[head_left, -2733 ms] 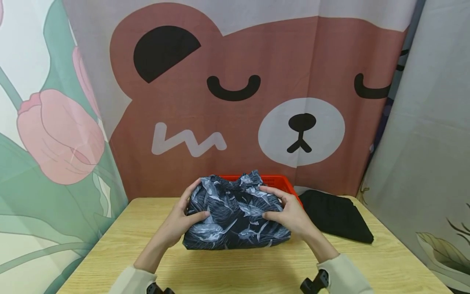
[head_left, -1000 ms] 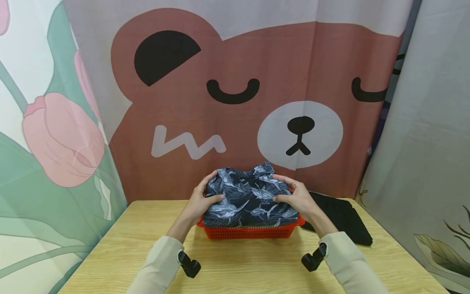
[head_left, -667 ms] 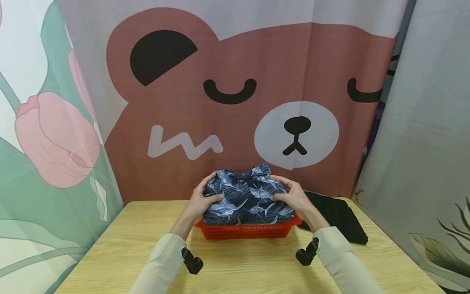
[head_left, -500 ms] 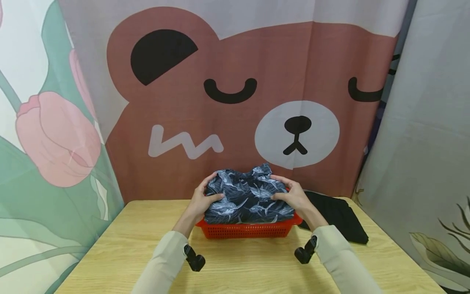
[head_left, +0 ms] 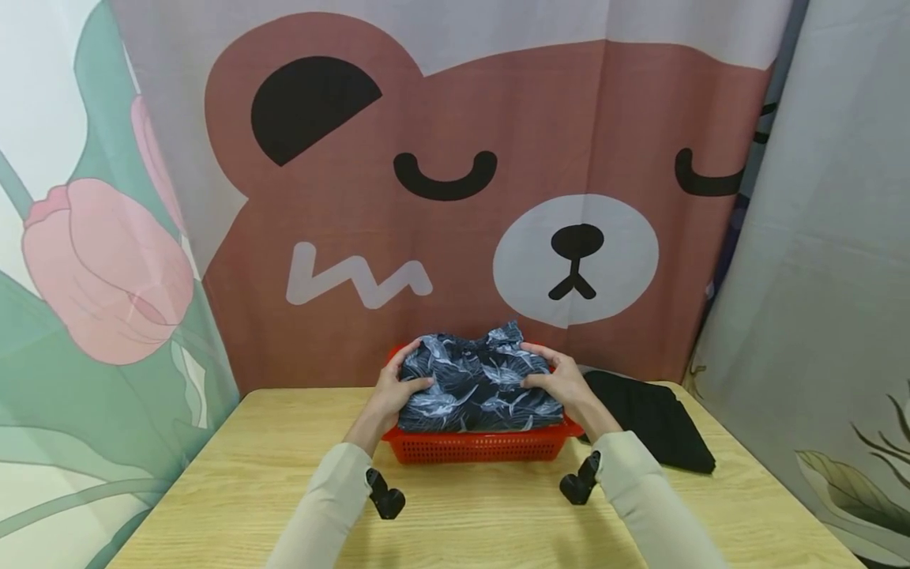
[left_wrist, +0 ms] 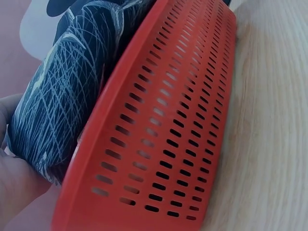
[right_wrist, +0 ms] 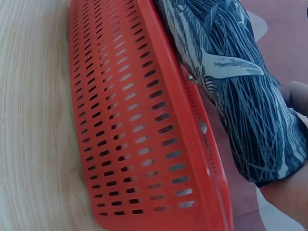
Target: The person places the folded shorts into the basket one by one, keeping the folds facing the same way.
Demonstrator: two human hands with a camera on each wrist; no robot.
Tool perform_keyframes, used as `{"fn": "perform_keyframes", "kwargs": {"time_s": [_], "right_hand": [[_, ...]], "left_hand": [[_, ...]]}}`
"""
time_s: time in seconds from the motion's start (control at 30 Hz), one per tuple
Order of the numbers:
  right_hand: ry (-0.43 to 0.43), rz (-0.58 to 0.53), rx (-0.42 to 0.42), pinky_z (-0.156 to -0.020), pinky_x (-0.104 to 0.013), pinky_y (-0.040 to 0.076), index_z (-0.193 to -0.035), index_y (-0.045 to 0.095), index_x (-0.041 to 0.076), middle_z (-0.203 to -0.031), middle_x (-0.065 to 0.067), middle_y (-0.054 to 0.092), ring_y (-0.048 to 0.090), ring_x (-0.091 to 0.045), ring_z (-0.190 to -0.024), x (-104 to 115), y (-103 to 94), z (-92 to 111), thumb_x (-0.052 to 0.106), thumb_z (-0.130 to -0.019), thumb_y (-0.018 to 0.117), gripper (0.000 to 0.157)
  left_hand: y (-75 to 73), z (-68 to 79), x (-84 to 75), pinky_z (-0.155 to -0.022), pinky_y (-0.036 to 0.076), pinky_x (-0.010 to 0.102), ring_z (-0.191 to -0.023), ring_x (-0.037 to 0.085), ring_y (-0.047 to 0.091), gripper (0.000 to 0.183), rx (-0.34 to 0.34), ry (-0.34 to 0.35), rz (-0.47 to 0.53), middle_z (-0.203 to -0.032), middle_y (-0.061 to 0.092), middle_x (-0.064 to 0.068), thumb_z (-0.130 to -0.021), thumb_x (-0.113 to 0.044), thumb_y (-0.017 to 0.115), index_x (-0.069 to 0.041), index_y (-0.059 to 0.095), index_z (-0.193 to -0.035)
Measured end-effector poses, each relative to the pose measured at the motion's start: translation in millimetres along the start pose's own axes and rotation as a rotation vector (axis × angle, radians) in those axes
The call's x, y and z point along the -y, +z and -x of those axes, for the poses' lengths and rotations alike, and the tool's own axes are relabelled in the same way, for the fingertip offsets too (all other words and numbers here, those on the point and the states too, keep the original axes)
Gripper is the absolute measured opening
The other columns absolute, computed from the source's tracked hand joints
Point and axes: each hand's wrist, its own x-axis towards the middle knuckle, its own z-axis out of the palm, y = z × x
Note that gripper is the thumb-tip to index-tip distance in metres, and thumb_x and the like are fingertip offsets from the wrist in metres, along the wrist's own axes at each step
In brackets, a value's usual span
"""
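Note:
A folded dark blue garment with a pale whale-like print spans the opening of a red plastic basket. My left hand grips its left end, thumb across the front and fingers behind. On the opposite end my right hand holds it the same way. The left wrist view has the garment bulging above the rim of the slotted basket. From the right wrist, its rolled end tilts up over the basket's rim, with some pale things showing inside the basket.
A folded black cloth lies on the wooden table, right of and behind the basket. Printed curtains hang behind the table, with a bear face, and on both sides.
Both hands carried the garment away from me, from in front of the basket to over it. In the last second it has sunk slightly lower, and the hands have drawn a little closer together.

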Motion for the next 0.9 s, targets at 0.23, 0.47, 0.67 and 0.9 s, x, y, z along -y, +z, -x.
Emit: {"fn": "perform_keyframes", "kwargs": {"time_s": [0.23, 0.47, 0.67, 0.9], "right_hand": [[-0.003, 0.005, -0.015, -0.095, -0.047, 0.029, -0.124, 0.053, 0.02, -0.139, -0.006, 0.028, 0.021, -0.025, -0.126, -6.9, 2.8, -4.9, 0.004, -0.067, 0.071, 0.062], [0.005, 0.048, -0.02, -0.094, -0.048, 0.03, -0.124, 0.053, 0.018, -0.137, -0.007, 0.034, 0.028, -0.026, -0.122, -11.8, 5.3, -11.7, 0.001, -0.067, 0.07, 0.062], [0.034, 0.078, -0.015, -0.092, -0.046, 0.033, -0.124, 0.053, 0.019, -0.133, -0.007, 0.039, 0.039, -0.027, -0.112, -11.7, 8.8, -15.8, 0.0, -0.067, 0.07, 0.062], [0.042, 0.139, -0.024, -0.091, -0.048, 0.034, -0.124, 0.054, 0.018, -0.132, -0.009, 0.039, 0.041, -0.029, -0.111, -13.9, 10.0, -18.8, -0.001, -0.066, 0.07, 0.063]], "left_hand": [[1.7, -6.8, 4.7, -0.094, 0.032, 0.045, -0.115, 0.029, 0.036, 0.072, -0.039, -0.001, -0.008, -0.132, 0.035, 0.008, -0.071, 0.003, 0.07, -0.028, 0.045, -0.13], [2.3, -10.4, 9.6, -0.094, 0.032, 0.043, -0.115, 0.029, 0.036, 0.072, -0.064, 0.002, -0.07, -0.132, 0.036, 0.009, -0.07, 0.004, 0.07, -0.025, 0.045, -0.13], [1.1, -11.8, 14.1, -0.096, 0.027, 0.046, -0.117, 0.03, 0.033, 0.07, -0.082, 0.01, -0.125, -0.133, 0.035, 0.01, -0.07, 0.003, 0.071, -0.024, 0.046, -0.13], [3.2, -13.9, 14.4, -0.098, 0.022, 0.049, -0.12, 0.032, 0.03, 0.071, -0.106, -0.015, -0.214, -0.134, 0.034, 0.009, -0.069, 0.001, 0.072, -0.027, 0.046, -0.129]]}}
